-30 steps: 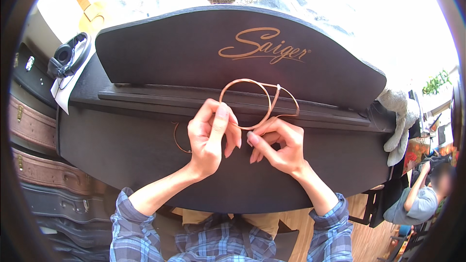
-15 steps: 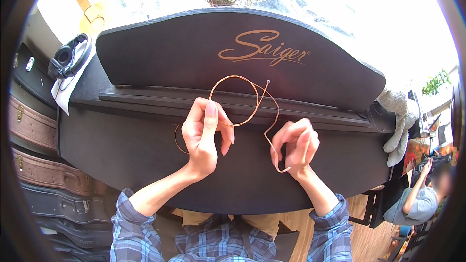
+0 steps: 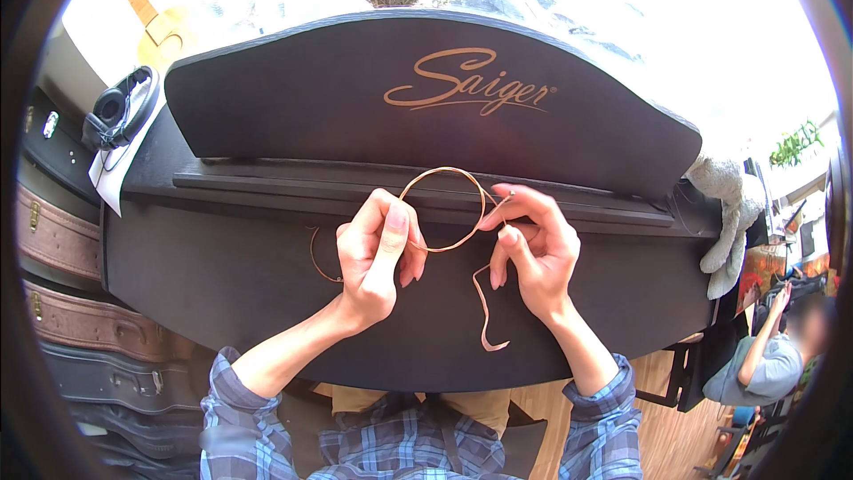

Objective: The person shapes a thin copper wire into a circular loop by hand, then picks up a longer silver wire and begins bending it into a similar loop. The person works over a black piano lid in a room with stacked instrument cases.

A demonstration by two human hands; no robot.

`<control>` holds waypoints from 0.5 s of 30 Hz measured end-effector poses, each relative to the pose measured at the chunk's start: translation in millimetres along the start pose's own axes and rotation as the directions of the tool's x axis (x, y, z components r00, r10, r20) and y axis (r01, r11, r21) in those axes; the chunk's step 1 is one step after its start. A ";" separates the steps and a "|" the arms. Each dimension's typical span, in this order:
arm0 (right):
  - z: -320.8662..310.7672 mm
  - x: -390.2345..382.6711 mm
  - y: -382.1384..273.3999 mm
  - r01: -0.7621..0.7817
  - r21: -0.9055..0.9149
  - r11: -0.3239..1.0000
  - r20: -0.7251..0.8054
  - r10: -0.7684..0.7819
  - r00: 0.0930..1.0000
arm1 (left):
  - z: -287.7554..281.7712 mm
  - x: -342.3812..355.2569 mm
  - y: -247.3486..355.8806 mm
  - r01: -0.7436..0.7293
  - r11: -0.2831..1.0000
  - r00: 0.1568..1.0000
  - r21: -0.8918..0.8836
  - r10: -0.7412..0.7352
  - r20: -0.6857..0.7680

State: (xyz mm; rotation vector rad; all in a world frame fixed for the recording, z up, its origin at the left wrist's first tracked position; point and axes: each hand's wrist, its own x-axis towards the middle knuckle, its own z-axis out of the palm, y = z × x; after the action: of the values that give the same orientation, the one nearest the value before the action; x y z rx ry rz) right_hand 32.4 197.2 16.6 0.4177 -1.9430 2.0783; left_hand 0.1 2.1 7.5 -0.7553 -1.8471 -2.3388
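Observation:
A copper-coloured guitar string [image 3: 444, 169], wound into a loop, is stretched between my two hands above the black surface. My left hand [image 3: 378, 253] is closed on the left side of the loop. Beyond its knuckles, a thin curved end sticks out to the left. At the loop's right side, my right hand [image 3: 540, 249] has thumb and fingers curled around the string near its small ball end [image 3: 513, 194]. From these fingers a kinked, pinkish tail [image 3: 485, 316] dangles toward me. Exactly where the fingertips press the string is partly hidden.
Beneath my hands is a black curved top [image 3: 222, 276] with an upright black board [image 3: 284, 89] behind it. Headphones [image 3: 111, 107] lie at left, above stacked instrument cases [image 3: 89, 320]. A grey plush toy [image 3: 733, 231] hangs at right; farther right sits another person [image 3: 764, 369].
My right hand has moved up and left to the loop, its fingers now around the string near the ball end. The loop sits slightly lower, and the tail hangs lower.

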 end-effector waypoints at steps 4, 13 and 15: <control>-3.5 2.0 -5.6 -0.152 0.065 0.986 0.014 0.152 0.988 | -1.1 0.3 0.0 0.002 1.000 0.999 0.031 -0.003 0.042; -6.9 4.3 -14.4 -0.247 0.139 0.959 0.057 0.241 0.969 | -2.7 0.2 -1.6 -0.007 1.000 0.995 0.023 0.005 0.095; -7.3 3.9 -15.6 -0.269 0.116 0.956 0.063 0.263 0.963 | -3.6 0.3 -1.3 -0.009 0.999 0.994 0.052 0.003 0.105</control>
State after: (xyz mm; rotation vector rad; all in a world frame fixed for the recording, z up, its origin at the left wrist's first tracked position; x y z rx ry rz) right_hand 34.5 205.5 32.0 0.2418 -1.9985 2.3857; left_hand -1.8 -0.8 5.9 -0.8926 -1.9362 -2.2782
